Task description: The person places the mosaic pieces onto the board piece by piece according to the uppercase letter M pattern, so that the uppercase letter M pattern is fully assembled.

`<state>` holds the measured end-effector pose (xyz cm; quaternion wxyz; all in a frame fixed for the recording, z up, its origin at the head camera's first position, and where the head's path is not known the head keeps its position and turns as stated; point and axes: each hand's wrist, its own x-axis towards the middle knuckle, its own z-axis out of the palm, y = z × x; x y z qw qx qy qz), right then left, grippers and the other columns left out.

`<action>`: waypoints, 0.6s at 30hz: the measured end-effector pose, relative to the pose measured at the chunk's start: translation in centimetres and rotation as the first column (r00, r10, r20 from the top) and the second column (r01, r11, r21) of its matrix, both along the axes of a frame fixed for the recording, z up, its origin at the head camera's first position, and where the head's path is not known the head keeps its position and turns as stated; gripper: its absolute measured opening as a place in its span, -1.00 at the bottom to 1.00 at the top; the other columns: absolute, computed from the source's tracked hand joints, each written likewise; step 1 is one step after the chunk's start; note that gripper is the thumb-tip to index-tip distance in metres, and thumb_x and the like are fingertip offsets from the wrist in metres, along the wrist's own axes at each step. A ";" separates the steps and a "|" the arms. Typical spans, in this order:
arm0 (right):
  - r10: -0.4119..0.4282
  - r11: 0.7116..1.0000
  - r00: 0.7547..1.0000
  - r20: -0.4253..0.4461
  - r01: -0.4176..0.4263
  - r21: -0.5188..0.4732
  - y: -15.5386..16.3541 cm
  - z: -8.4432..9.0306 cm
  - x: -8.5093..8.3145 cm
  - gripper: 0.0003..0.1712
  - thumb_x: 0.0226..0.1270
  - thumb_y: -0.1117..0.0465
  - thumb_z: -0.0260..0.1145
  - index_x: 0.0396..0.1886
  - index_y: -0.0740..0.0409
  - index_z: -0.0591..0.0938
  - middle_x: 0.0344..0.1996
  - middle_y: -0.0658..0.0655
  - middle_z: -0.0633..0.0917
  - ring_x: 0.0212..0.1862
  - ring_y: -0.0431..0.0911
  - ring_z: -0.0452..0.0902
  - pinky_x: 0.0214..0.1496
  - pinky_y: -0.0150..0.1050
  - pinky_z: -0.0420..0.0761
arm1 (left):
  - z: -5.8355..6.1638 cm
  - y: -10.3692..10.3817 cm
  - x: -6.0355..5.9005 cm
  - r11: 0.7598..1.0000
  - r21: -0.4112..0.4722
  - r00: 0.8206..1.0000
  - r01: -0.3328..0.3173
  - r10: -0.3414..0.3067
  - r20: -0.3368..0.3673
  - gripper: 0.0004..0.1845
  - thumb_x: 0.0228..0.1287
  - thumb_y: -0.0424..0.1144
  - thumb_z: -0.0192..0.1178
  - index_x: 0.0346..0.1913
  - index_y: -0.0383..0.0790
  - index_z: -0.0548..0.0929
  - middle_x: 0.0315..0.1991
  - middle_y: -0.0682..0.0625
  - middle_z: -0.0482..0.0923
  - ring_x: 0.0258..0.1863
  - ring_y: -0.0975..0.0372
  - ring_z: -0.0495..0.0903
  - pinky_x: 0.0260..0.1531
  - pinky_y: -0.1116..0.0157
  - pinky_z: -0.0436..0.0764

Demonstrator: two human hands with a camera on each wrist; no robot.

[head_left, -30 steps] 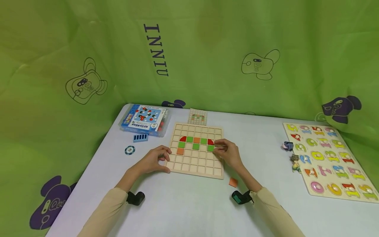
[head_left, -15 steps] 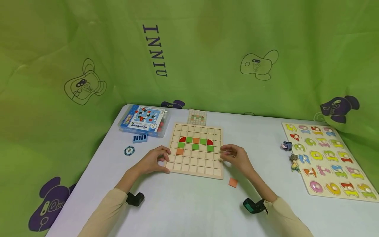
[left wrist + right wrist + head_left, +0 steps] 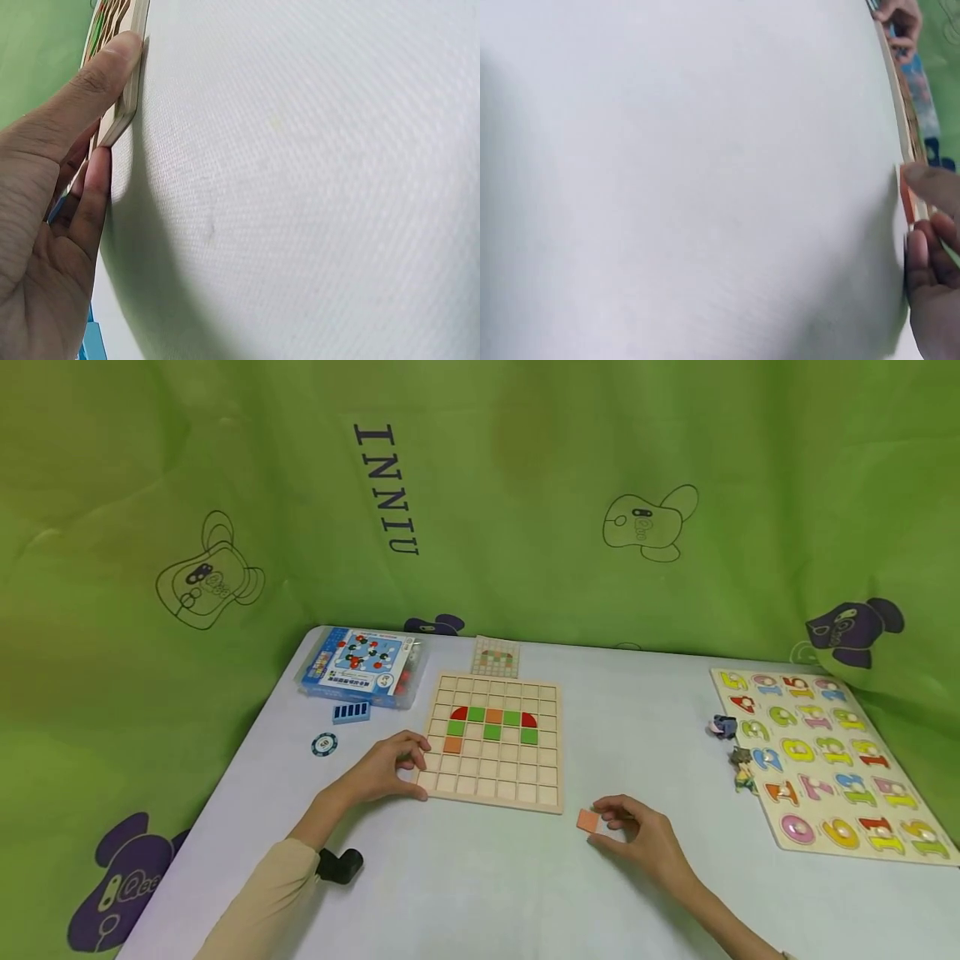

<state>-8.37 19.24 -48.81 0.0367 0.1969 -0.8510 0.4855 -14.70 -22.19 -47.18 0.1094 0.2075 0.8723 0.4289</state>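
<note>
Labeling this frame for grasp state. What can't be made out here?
- Right hand on the orange tile: head view too small to tell grip from touch; right wrist view blurred, cut off by the edge.
- Grid board top: left wrist view shows only its edge.
- Pattern card: too small.

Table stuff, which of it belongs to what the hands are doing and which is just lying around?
In use:
grid board, held by left hand
orange tile, at right hand
pattern card

Lying about:
blue box
blue block
chip
number puzzle
small figures
</note>
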 end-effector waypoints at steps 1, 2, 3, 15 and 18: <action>-0.014 1.000 1.000 -0.015 0.014 0.012 -0.1 -0.2 0.2 -0.53 -0.19 0.44 0.58 -0.18 0.28 0.64 -0.28 0.14 0.72 -0.32 -0.16 0.62 -0.26 -0.46 0.63 | 0.0 0.0 0.0 1.000 -0.003 1.000 0.000 0.000 -0.004 -0.63 -0.19 -0.25 0.57 -0.36 -0.22 0.57 0.09 -0.08 0.46 0.10 0.05 0.42 -0.02 0.26 0.59; -0.026 0.999 0.999 -0.030 0.026 0.023 -0.1 -0.3 0.3 -0.54 -0.19 0.46 0.57 -0.20 0.27 0.64 -0.29 0.12 0.72 -0.33 -0.16 0.62 -0.27 -0.47 0.62 | 0.0 -0.1 0.0 1.000 -0.001 1.000 -0.001 0.001 -0.003 -0.63 -0.20 -0.25 0.57 -0.36 -0.22 0.57 0.09 -0.08 0.46 0.10 0.05 0.42 -0.02 0.27 0.59; -0.035 0.999 0.999 -0.036 0.037 0.029 -0.2 -0.3 0.3 -0.56 -0.19 0.47 0.56 -0.21 0.25 0.64 -0.31 0.10 0.72 -0.35 -0.17 0.61 -0.28 -0.48 0.62 | 0.0 -0.1 0.1 1.000 -0.002 1.000 -0.001 0.001 -0.004 -0.63 -0.20 -0.25 0.57 -0.36 -0.22 0.57 0.09 -0.08 0.46 0.10 0.05 0.42 -0.02 0.27 0.59; -0.077 0.996 0.997 0.007 0.077 -0.039 -0.3 0.1 -0.2 -0.64 -0.07 0.59 0.45 -0.20 0.34 0.65 -0.36 0.17 0.72 -0.34 -0.26 0.63 -0.29 -0.45 0.65 | 0.0 -0.1 0.1 1.000 0.007 1.000 -0.002 0.002 -0.008 -0.62 -0.20 -0.26 0.57 -0.36 -0.24 0.56 0.08 -0.09 0.46 0.08 0.06 0.43 -0.03 0.26 0.59; -0.078 0.996 0.997 -0.006 0.078 -0.048 -0.5 0.3 -0.7 -0.65 -0.04 0.58 0.44 -0.18 0.34 0.65 -0.31 0.19 0.72 -0.31 -0.24 0.64 -0.28 -0.46 0.64 | 0.1 -0.1 0.2 1.000 0.017 1.000 -0.002 0.002 0.002 -0.62 -0.20 -0.26 0.57 -0.36 -0.24 0.56 0.09 -0.10 0.45 0.10 0.04 0.42 -0.01 0.24 0.59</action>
